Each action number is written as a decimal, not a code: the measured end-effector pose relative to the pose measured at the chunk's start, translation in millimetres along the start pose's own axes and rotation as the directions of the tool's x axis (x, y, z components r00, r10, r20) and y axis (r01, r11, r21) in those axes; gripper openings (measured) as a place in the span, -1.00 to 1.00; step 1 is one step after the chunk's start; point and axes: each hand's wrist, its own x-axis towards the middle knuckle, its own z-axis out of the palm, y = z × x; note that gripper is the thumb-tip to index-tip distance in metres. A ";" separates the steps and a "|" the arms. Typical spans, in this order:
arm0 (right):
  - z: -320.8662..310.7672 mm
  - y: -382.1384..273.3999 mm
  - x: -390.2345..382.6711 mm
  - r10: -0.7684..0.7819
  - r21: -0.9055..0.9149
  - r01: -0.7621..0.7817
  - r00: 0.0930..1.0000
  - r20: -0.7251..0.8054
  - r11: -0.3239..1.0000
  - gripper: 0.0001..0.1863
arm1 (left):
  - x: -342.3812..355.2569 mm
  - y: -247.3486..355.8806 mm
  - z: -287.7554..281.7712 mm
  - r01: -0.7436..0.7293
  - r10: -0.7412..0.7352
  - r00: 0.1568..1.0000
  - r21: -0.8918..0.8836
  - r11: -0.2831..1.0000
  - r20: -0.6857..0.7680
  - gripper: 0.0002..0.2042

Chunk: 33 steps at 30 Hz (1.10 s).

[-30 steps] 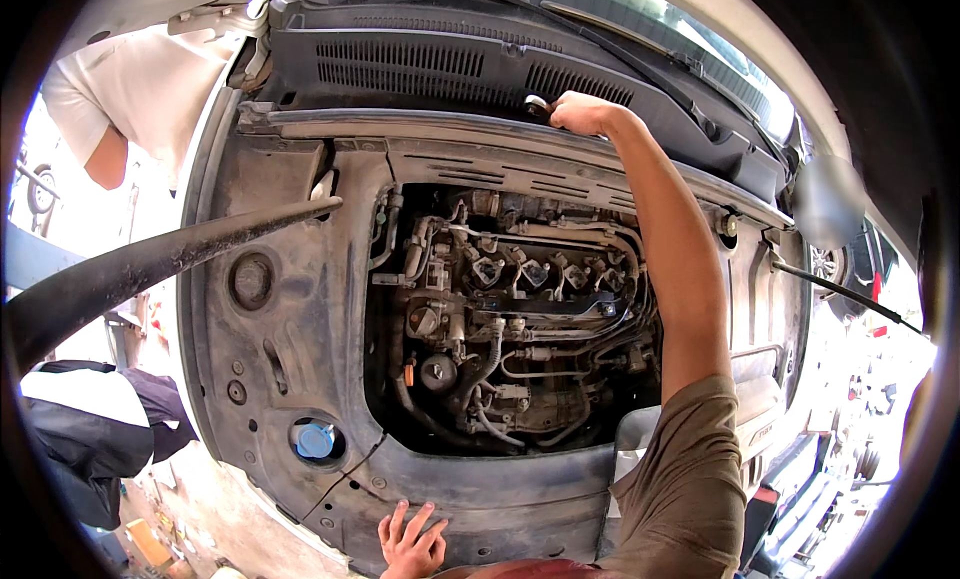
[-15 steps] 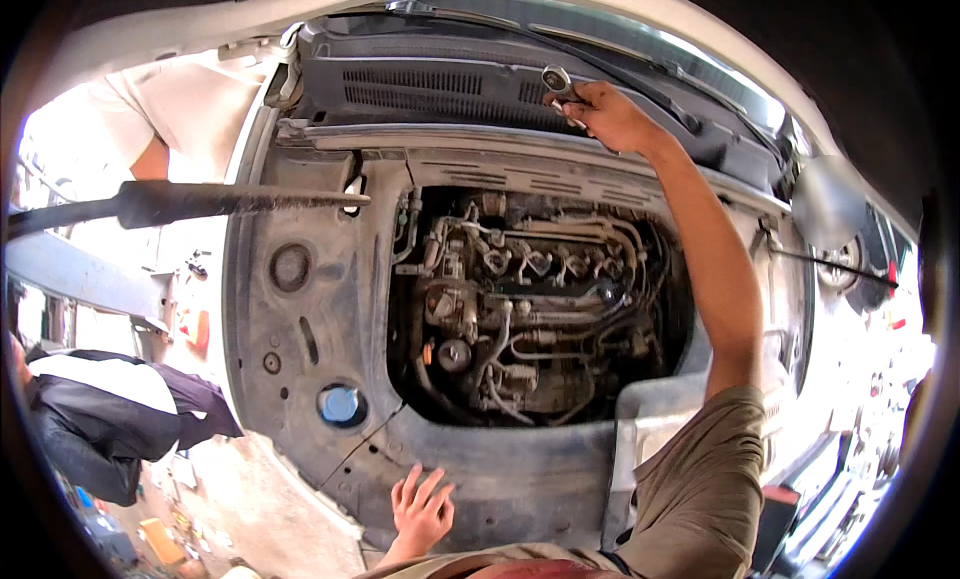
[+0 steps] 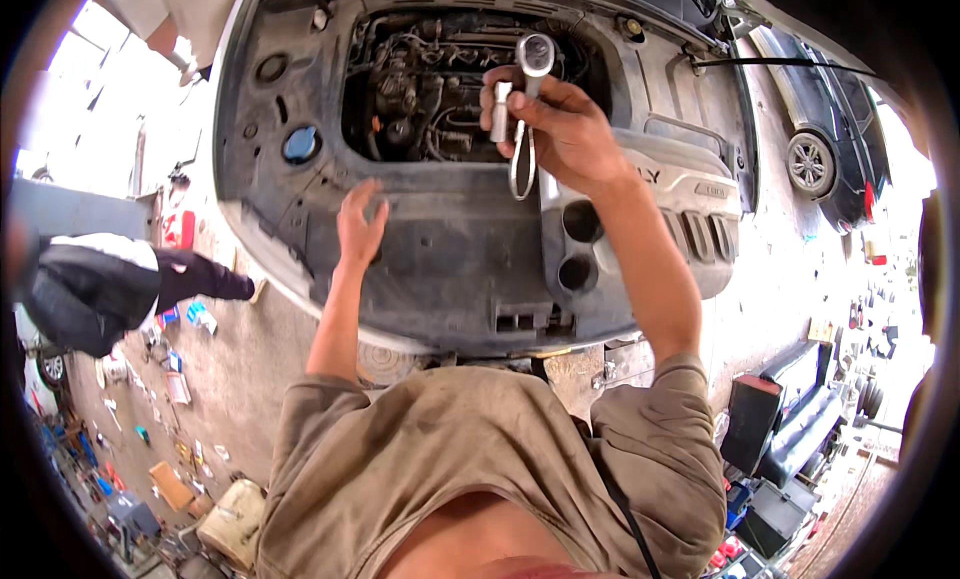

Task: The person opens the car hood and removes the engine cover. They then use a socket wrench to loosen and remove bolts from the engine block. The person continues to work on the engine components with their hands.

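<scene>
My right hand (image 3: 578, 137) is closed around a chrome ratchet wrench (image 3: 535, 54), its round head up and its handle pointing down. Pinched by the same fingers is a silvery cylindrical socket (image 3: 501, 114), held beside the handle. Both are above the right part of the open engine bay (image 3: 420, 89), where hoses, pipes and a row of injectors show. My left hand (image 3: 361, 224) holds nothing, its fingers loosely apart, over the dark front panel (image 3: 430, 244) of the car. A blue cap (image 3: 301, 145) sits to the left of that hand.
A grey plastic engine cover (image 3: 685, 204) lies on the front panel at right. A support rod (image 3: 800, 63) crosses at upper right, with a dark car (image 3: 835, 129) beyond. At left, a person in dark clothes (image 3: 95, 289) is bent near scattered tools and boxes.
My right hand has come back from the windscreen cowl toward me, bringing the ratchet wrench over the engine. My view has shifted back, showing my torso. My left hand remains over the front panel.
</scene>
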 end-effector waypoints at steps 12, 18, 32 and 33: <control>109.4 67.2 -183.3 -0.183 -0.393 0.087 0.959 -0.215 0.915 -0.79 | -133.7 284.1 -49.7 0.112 0.069 0.984 -0.864 0.491 0.166 -0.53; 99.9 51.8 -242.8 -0.230 -0.569 0.103 0.961 -0.155 0.816 -0.75 | -174.9 290.9 -38.3 0.020 0.150 0.980 -0.822 0.569 0.127 -0.63; 36.0 16.3 -302.0 -0.218 -0.561 0.259 0.966 0.141 0.786 -0.62 | -213.1 357.8 -13.6 -0.359 0.397 0.917 -0.349 0.866 0.042 -0.74; 31.0 15.4 -303.1 -0.174 -0.580 0.219 0.976 0.132 0.785 -0.63 | -215.3 359.2 -11.1 -0.358 0.397 0.916 -0.347 0.867 0.048 -0.75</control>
